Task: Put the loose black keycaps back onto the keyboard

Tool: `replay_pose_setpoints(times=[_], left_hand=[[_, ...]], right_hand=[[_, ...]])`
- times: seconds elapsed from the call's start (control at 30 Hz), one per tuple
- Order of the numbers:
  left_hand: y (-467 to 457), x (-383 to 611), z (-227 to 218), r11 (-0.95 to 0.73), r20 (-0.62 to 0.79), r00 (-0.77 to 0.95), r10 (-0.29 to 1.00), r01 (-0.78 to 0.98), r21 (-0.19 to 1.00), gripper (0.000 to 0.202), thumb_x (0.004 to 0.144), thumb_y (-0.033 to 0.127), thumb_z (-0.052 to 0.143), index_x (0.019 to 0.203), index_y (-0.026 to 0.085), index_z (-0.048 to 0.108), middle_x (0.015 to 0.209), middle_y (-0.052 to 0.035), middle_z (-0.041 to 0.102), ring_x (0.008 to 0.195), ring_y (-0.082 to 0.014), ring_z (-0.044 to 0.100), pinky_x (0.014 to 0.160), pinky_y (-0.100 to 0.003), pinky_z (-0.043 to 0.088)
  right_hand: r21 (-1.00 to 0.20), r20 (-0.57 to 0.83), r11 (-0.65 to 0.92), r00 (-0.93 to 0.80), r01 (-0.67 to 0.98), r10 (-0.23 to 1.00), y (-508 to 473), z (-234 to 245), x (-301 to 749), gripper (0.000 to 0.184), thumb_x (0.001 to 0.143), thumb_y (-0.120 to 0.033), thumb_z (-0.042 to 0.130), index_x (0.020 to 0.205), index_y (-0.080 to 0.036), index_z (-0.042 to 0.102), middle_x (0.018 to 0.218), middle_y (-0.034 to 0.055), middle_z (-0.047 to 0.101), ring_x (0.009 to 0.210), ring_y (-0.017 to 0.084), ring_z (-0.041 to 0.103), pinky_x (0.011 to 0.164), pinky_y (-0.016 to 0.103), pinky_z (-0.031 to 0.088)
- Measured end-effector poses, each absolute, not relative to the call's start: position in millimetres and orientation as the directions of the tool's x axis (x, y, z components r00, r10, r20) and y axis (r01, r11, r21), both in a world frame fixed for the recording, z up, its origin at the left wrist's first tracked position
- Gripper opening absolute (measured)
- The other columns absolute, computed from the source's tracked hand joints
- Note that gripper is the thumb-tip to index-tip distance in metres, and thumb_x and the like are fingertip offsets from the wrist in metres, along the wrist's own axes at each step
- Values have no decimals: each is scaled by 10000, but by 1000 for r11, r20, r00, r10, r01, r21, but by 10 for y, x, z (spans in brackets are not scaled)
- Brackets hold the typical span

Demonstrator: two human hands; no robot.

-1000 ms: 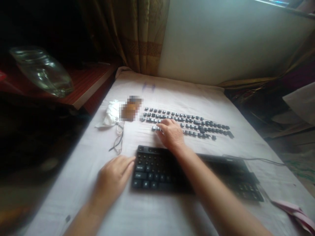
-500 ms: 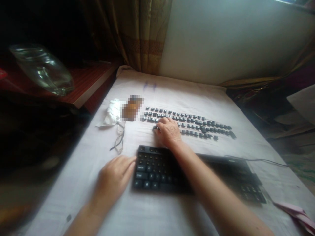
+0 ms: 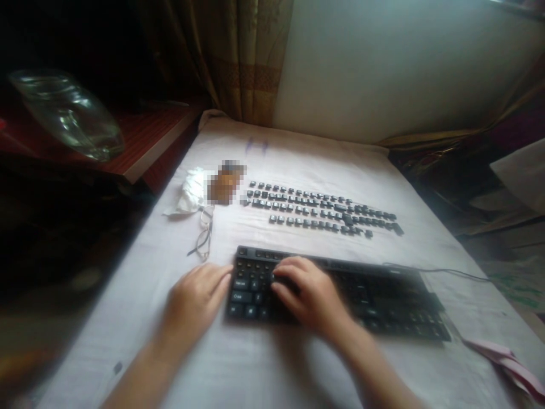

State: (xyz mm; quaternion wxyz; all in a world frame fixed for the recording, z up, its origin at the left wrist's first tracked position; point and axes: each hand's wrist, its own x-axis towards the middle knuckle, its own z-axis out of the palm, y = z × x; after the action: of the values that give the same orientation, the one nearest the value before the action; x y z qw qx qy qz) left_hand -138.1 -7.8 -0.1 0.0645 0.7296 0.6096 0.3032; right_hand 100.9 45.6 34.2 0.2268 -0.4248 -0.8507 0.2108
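Observation:
A black keyboard [image 3: 385, 284] lies on the white cloth, with many of its keycaps off. My left hand [image 3: 198, 295] rests at its left end, fingers drawn together and their tips against the edge. Over the left-middle keys is my right hand [image 3: 309, 289], thumb and fingers pinched around a small keycap [image 3: 273, 277], mostly hidden by the fingertips. Behind the keyboard, loose black keycaps [image 3: 298, 210] stand in several slanting rows.
Eyeglasses [image 3: 205, 236], a crumpled white cloth [image 3: 191, 190] and a blurred-out orange-brown item [image 3: 225, 184] lie at the left. A glass jar [image 3: 70, 116] leans on the red-brown shelf [image 3: 157, 136]. The keyboard's cable [image 3: 451, 275] runs right, above a pink cloth [image 3: 506, 360].
My right hand has come back from the loose rows to the keyboard, bringing a keycap from the left of the nearest row. The left hand stays at the keyboard's edge.

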Motion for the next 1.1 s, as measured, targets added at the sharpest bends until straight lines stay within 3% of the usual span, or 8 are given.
replay_pose_setpoints(times=[0.23, 0.43, 0.67, 1.1], left_hand=[[-112, -1280, 102, -308, 476, 71, 877, 842, 442, 190, 962, 254, 515, 1064, 198, 665, 975, -50, 699, 907, -203, 636, 810, -329, 518], [-169, -1111, 200, -502, 475, 292, 830, 762, 410, 244, 945, 221, 531, 1121, 239, 699, 1009, -60, 657, 945, -196, 596, 837, -319, 506], [-187, -1085, 148, -479, 408, 329, 852, 805, 350, 271, 929, 227, 551, 1162, 253, 687, 1048, -65, 637, 965, -220, 580, 841, -359, 491], [-187, -1071, 186, -489, 410, 343, 845, 807, 332, 258, 946, 220, 520, 1141, 237, 689, 1000, -59, 640, 924, -212, 563, 809, -347, 475]], right_hand=[[-534, 135, 534, -558, 655, 819, 362, 285, 929, 147, 824, -164, 678, 963, -204, 702, 1006, 78, 715, 920, 214, 668, 784, 325, 561], [-480, 72, 504, -541, 718, 838, 386, 335, 878, 114, 811, -200, 710, 920, -223, 732, 967, 61, 728, 876, 203, 677, 753, 296, 548], [-480, 5, 469, -532, 742, 847, 426, 398, 838, 108, 799, -203, 729, 901, -219, 761, 956, 58, 740, 873, 213, 690, 755, 303, 550], [-543, 46, 438, -495, 716, 868, 386, 283, 872, 171, 815, -176, 701, 938, -250, 793, 920, 42, 749, 828, 182, 697, 721, 266, 541]])
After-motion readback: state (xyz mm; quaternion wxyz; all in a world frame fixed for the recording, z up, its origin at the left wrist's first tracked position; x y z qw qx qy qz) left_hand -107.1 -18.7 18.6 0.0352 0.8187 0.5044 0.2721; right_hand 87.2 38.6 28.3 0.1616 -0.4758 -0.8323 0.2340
